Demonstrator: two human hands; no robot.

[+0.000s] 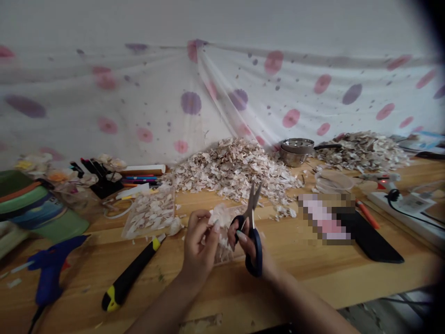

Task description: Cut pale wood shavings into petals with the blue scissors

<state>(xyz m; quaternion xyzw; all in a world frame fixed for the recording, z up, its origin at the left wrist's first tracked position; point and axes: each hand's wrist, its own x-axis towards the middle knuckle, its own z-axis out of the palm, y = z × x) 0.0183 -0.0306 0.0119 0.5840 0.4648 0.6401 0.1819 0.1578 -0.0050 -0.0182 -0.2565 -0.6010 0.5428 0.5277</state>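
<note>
Between the thumb and fingers of my left hand (200, 246) is a thin, whitish petal-like flake (219, 214). Its exact kind is unclear. My right hand (248, 241) grips dark-blue-handled scissors (257, 253), with fingers through the loops. The blades point up, slightly parted, to the right of the flake and apart from it. Below and behind my hands lies a clear sheet or tray (222, 254) with pale scraps on it, partly hidden. To the left of my hands, more flakes fill a shallow clear tray (149, 215).
Behind my hands rises a big heap of flakes (232, 167), with metal bowls (296, 150) at its right. A black-yellow utility knife (134, 273) and blue glue gun (52, 266) lie left. Right are a black flat case (373, 236), orange pen (367, 214) and white power strip (399, 208).
</note>
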